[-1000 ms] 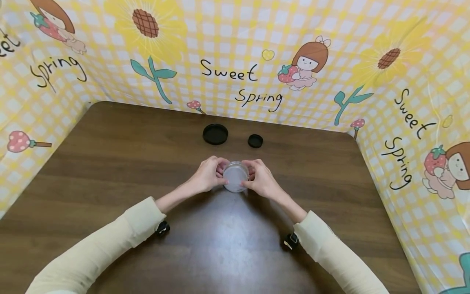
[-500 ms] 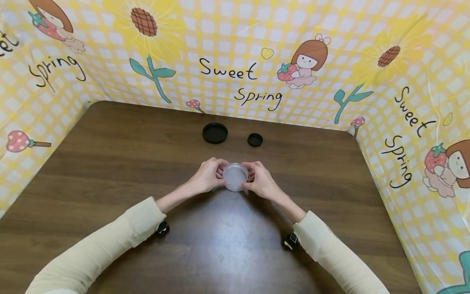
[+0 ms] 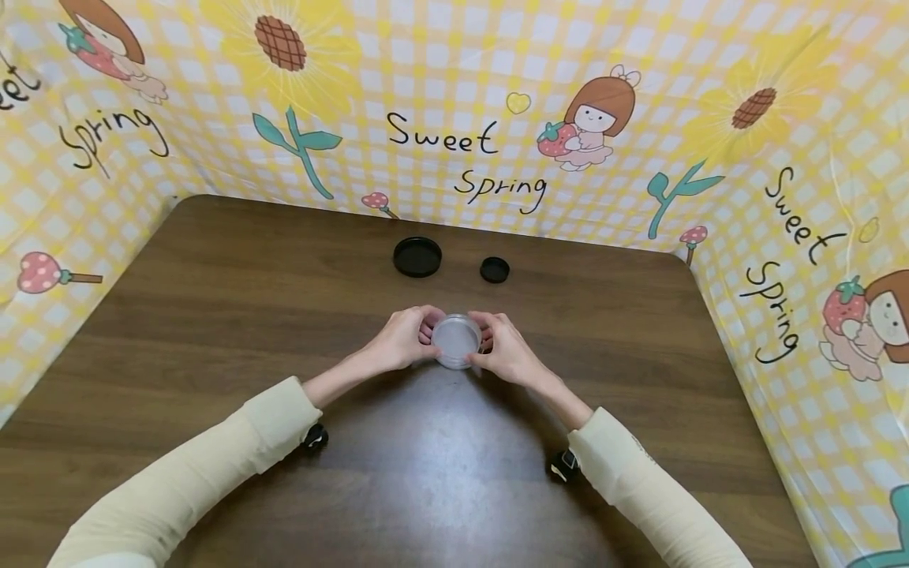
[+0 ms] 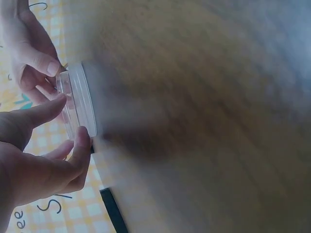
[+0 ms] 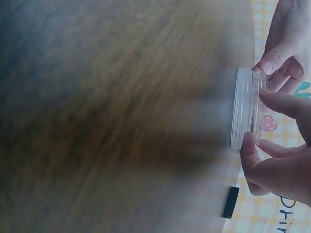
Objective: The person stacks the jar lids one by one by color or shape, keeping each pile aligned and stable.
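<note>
A clear, shallow, round plastic dish [image 3: 456, 341] is held between the two hands near the middle of the wooden table. From the left side, the left hand [image 3: 412, 335] pinches its edge with thumb and fingers. The right hand [image 3: 503, 345] grips the opposite edge in the same way. In the left wrist view the dish [image 4: 81, 102] appears edge-on, ridged around its side, close over the tabletop. The right wrist view shows the dish [image 5: 245, 109] with the right thumb and a fingertip at its rim.
Beyond the hands lie a large black round lid [image 3: 417, 258] and a smaller black lid [image 3: 494, 270], both with raised rims. A yellow checked cloth [image 3: 433, 71] with cartoon prints walls the table's [image 3: 213, 315] back and sides.
The dish has tipped slightly between the hands, so its rim outline differs from a second ago. Both hands keep their grip in nearly the same place.
</note>
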A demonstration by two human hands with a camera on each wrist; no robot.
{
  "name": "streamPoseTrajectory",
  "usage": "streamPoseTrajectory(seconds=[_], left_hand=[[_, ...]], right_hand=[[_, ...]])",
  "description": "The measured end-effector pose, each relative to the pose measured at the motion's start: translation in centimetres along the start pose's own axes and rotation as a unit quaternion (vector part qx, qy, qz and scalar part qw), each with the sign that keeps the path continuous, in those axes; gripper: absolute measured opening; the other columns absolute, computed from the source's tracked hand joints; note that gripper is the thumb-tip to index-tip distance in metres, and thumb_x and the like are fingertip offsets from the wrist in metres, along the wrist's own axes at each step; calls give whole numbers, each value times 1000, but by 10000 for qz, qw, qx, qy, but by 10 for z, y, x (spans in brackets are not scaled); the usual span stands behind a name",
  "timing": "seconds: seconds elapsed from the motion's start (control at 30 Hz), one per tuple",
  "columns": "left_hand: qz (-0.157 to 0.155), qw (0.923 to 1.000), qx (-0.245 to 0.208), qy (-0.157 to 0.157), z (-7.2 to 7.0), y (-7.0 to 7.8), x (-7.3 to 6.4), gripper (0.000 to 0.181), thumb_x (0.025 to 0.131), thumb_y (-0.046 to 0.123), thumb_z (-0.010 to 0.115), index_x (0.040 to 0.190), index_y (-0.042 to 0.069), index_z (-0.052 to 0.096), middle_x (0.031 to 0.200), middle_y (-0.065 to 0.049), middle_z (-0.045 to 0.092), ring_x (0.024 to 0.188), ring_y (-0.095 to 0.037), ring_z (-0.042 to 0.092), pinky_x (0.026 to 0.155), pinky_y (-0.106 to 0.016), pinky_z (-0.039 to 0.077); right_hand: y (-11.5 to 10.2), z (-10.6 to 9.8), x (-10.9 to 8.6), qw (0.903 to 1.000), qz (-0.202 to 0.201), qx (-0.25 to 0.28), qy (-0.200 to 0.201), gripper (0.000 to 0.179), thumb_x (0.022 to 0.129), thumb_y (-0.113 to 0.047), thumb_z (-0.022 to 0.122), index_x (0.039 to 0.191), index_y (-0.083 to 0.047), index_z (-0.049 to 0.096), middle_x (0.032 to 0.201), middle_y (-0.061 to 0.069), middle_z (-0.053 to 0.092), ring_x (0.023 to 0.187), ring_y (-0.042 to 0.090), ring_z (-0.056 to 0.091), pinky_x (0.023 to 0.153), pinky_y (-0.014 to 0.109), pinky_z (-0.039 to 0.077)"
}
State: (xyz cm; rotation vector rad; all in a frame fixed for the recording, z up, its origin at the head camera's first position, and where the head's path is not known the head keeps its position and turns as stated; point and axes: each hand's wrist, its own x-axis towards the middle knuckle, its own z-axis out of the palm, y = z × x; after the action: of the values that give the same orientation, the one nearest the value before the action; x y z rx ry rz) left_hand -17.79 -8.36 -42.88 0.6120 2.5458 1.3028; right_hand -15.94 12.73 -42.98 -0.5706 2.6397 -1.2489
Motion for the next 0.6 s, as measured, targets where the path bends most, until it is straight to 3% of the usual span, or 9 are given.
streamPoseTrajectory(seconds=[0.3,0.6], left_hand=[[93,9999,135,22,0,-4,-2,62,75,-4,79,129,-11,50,107,-20,63,89,-26,64,75,-29,55],[184,9993,305,-75,-1,-3,-5,61,74,-1,81,127,-11,53,105,-21,57,91,-26,60,76,-29,54]], right_hand=[[-3,2,0,9998,145,128,109,66,78,-1,79,135,7,48,119,24,45,94,30,59,79,33,54],[-4,3,1,9993,261,102,244,69,78,-3,79,138,4,46,118,22,46,94,30,59,78,33,52]])
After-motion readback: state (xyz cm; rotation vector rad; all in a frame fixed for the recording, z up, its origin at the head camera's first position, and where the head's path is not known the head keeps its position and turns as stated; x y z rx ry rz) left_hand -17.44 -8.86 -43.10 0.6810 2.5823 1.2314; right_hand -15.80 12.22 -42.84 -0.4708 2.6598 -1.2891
